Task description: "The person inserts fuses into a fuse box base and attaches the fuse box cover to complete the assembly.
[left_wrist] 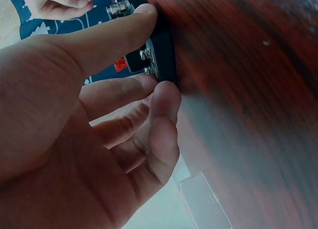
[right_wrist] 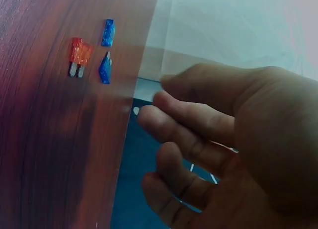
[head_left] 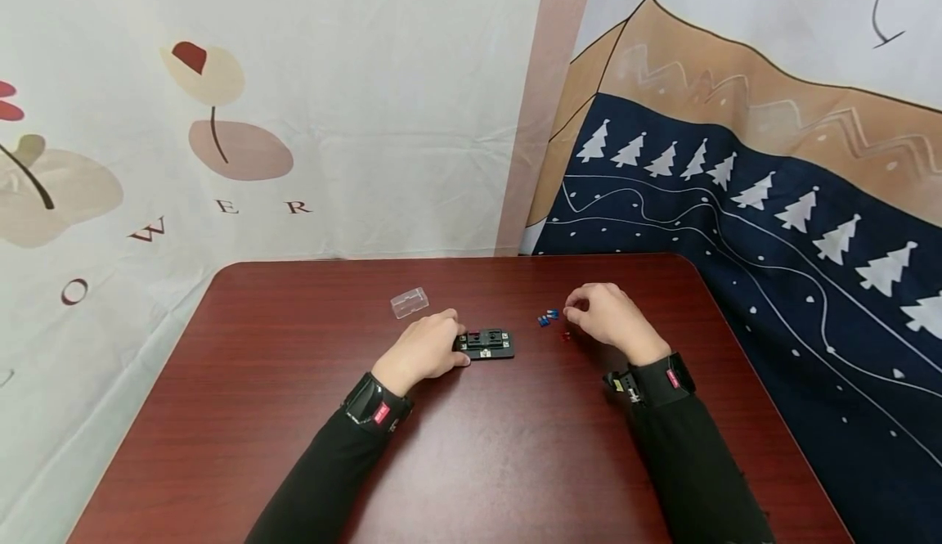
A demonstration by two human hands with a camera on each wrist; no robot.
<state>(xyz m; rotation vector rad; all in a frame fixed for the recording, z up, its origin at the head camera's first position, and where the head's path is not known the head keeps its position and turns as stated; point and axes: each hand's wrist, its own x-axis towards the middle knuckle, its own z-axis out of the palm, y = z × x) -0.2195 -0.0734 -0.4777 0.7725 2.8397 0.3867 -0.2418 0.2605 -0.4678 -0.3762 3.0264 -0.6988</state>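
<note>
My left hand (head_left: 425, 349) grips the left end of a black fuse block (head_left: 491, 351) on the table, thumb at its near side and fingers at the far side. In the left wrist view, metal screws (left_wrist: 145, 55) and a red fuse (left_wrist: 120, 64) show on the block. Two blue blade fuses (right_wrist: 108, 33) and a loose red blade fuse (right_wrist: 80, 52) lie to the right of it. My right hand (head_left: 609, 315) hovers just right of these fuses, fingers loosely bent. Nothing shows between its thumb and fingertips.
A clear plastic cover (head_left: 409, 303) lies behind my left hand. The reddish-brown wooden table (head_left: 471, 462) ends at a far edge against a pale printed curtain (head_left: 397, 119) and a navy one with trees (head_left: 662, 209).
</note>
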